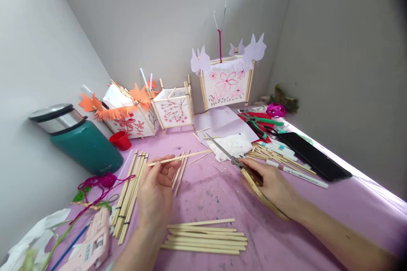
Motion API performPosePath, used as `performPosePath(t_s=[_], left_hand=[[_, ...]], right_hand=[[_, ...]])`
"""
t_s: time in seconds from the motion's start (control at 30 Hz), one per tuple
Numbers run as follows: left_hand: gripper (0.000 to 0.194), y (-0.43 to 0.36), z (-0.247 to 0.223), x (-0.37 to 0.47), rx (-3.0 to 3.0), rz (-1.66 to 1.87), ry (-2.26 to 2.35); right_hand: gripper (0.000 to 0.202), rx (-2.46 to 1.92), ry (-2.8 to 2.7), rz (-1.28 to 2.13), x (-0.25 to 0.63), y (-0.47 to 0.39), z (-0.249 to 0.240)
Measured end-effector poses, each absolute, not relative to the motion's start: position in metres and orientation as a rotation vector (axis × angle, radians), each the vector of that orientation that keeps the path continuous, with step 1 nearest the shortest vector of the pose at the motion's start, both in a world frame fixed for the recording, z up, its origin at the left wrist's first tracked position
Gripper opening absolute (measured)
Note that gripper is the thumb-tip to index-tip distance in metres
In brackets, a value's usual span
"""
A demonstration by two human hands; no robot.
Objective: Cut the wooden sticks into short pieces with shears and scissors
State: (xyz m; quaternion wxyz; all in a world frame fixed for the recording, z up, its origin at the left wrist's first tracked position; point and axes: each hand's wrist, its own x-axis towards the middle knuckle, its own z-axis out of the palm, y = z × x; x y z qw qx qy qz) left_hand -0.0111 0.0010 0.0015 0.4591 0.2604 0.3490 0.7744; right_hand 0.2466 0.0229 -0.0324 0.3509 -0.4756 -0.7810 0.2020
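My left hand pinches a thin wooden stick between thumb and fingers, its far end pointing right. In my right hand is a pair of scissors with gold-coloured handles; the blades point up and left, near the stick's far end but apart from it in the picture. Several cut sticks lie in a row in front of me. Bundles of sticks bound with dark bands lie left of my left hand. A few loose thin sticks lie just behind it.
Paper-sided lanterns stand at the back, one with lilac cutouts under a wire. A teal bottle, red cup and pink glue gun are left. White tissue, pliers, markers and a phone lie right.
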Motion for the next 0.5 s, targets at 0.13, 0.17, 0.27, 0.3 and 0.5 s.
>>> performPosePath(t_s=[0.13, 0.17, 0.27, 0.3, 0.5], left_hand=[[0.007, 0.0010, 0.0027, -0.0117, 0.643, 1.926, 0.836], [0.008, 0.0010, 0.0027, -0.0116, 0.652, 1.934, 0.833], [0.009, 0.0007, 0.0023, -0.0108, 0.687, 1.959, 0.812], [0.010, 0.0005, 0.0021, -0.0104, 0.694, 1.959, 0.803], [0.008, -0.0016, 0.0025, -0.0064, 0.682, 1.901, 0.800]], right_hand=[[0.029, -1.224, -2.042, 0.561, 0.2448, 0.0199, -0.0292], [0.029, -1.220, -2.044, 0.568, 0.2441, 0.0191, -0.0287], [0.028, -1.219, -2.041, 0.567, 0.2428, 0.0181, -0.0283], [0.028, -1.222, -2.039, 0.552, 0.2427, 0.0182, -0.0284], [0.033, -1.229, -2.042, 0.484, 0.2440, 0.0213, -0.0299]])
